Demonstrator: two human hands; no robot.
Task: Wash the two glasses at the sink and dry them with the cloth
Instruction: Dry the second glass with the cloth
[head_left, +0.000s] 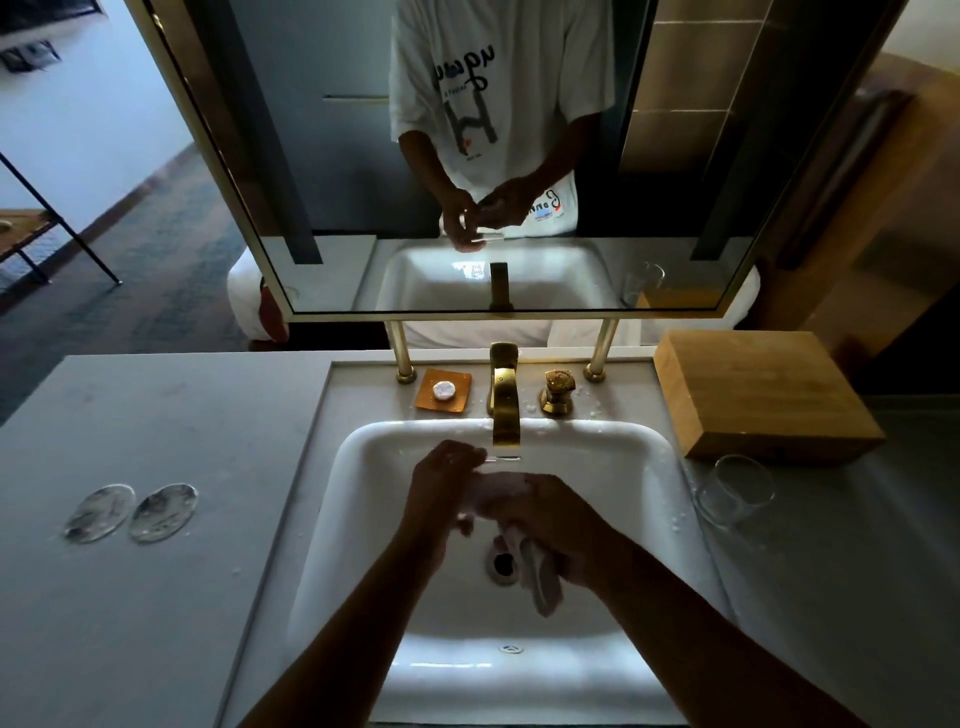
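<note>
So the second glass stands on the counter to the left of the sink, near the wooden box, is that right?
Not quite: the head view shows the second glass on the counter to the right of the sink, near the wooden box.

sink: glossy white
tap: gold
soap dish: orange, holding a white round soap
countertop: plain grey
box, right of frame: light wood grain
cloth: pale pinkish white
glass: clear
mirror frame: gold
</note>
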